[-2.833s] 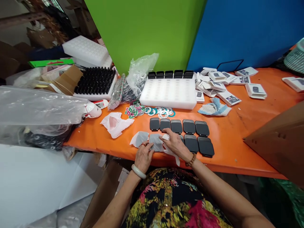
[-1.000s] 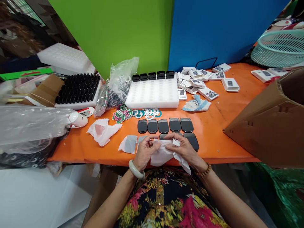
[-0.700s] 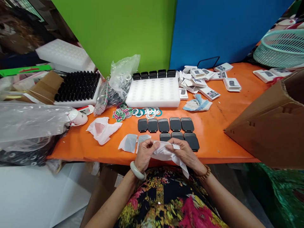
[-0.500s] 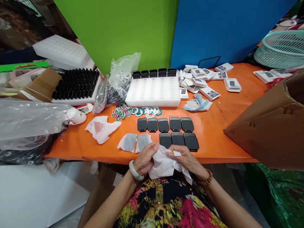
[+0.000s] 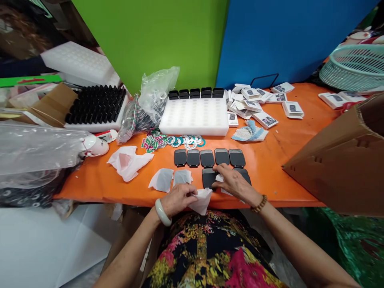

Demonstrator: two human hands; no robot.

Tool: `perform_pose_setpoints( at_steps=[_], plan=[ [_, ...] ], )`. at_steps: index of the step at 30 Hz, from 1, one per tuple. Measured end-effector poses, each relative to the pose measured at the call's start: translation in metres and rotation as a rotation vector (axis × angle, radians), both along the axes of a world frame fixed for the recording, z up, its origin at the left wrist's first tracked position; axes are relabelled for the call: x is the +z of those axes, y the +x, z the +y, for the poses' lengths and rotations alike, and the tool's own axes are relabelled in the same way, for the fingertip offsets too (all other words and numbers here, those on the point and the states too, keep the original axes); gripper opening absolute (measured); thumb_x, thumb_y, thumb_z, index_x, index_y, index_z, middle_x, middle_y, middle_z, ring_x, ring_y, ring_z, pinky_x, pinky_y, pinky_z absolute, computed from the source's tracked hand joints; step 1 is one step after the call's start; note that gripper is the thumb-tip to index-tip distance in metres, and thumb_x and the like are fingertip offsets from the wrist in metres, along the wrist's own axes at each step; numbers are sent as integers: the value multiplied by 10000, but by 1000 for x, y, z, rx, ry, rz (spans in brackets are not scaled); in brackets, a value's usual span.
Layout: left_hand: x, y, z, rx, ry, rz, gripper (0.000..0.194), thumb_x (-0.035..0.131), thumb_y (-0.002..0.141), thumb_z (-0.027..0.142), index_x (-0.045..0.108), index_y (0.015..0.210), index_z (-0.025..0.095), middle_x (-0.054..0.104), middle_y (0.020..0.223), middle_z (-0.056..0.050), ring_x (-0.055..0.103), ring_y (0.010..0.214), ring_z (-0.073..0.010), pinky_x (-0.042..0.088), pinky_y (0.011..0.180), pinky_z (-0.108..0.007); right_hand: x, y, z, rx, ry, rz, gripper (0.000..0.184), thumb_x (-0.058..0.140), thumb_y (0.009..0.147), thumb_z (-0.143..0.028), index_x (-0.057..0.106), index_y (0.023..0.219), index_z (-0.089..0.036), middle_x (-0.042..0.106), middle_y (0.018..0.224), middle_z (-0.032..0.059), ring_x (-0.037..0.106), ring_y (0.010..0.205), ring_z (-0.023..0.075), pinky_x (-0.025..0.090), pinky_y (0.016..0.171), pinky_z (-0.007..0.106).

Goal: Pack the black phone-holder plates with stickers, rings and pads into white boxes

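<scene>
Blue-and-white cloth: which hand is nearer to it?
Right. The right hand is in front of the cloth, slightly to its left; the left hand is also in front, but much farther left.

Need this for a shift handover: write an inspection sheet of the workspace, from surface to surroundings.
Surface: orange cover, a few dark marks towards the right.
Things in hand or near: black pads in two rows, the nearer row partly hidden; two wrapped pieces beside them.
Clutter: jumbled white boxes, blue-and-white cloth, clear bag, white foam tray.
Hands: left hand pinches a white sheet; right hand has crumpled white wrapping, fingers at a black pad, grip on it unclear.
Cables: nothing seen for certain; the clear bag's dark contents are unreadable.
Surroundings: green panel and blue panel behind, cardboard box and teal basket to the right.
</scene>
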State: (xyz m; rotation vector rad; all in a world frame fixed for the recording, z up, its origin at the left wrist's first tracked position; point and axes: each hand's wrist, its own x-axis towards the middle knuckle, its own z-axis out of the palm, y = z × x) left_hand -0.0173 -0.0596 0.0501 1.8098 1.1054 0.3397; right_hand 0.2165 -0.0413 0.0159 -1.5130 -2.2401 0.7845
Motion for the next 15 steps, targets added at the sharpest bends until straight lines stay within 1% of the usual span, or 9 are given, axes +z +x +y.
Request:
perform_pose_setpoints(
  at_steps=[2,5,8,13,15],
  plan=[
    [0,-1,-1,-76,15,47,117,565,759,177,654,683,181,621,665,-8,525,646,-152,360,609,-245,-2,-3,6,46,17,-133,353,714,749,-228,547,1056,-181,563,1016,87,576,796,222,423,659,311],
    [1,-1,-2,-162,15,134,112,554,780,172,658,741,181,653,745,-30,574,720,-172,385,655,-250,-2,-8,12,100,6,-210,311,723,738,-211,533,981,-173,540,982,84,567,803,227,407,650,298],
    [3,-1,-1,-198,20,204,111,547,801,176,658,790,176,659,795,-40,588,768,-179,401,700,-256,3,-11,16,114,-36,-209,300,724,728,-213,510,938,-187,525,957,65,555,787,214,391,641,281],
    [2,1,0,-218,34,285,115,552,813,155,663,839,155,655,850,-55,588,820,-188,413,752,-269,10,-11,24,112,-177,-176,413,741,700,-221,482,1021,-187,536,992,71,554,863,223,397,677,269],
    [1,1,0,-217,53,302,121,549,819,143,664,855,153,655,873,-63,590,855,-197,418,780,-276,10,-10,26,104,-196,-168,392,734,703,-229,501,1015,-184,547,979,70,552,861,225,395,682,273]
  ],
)
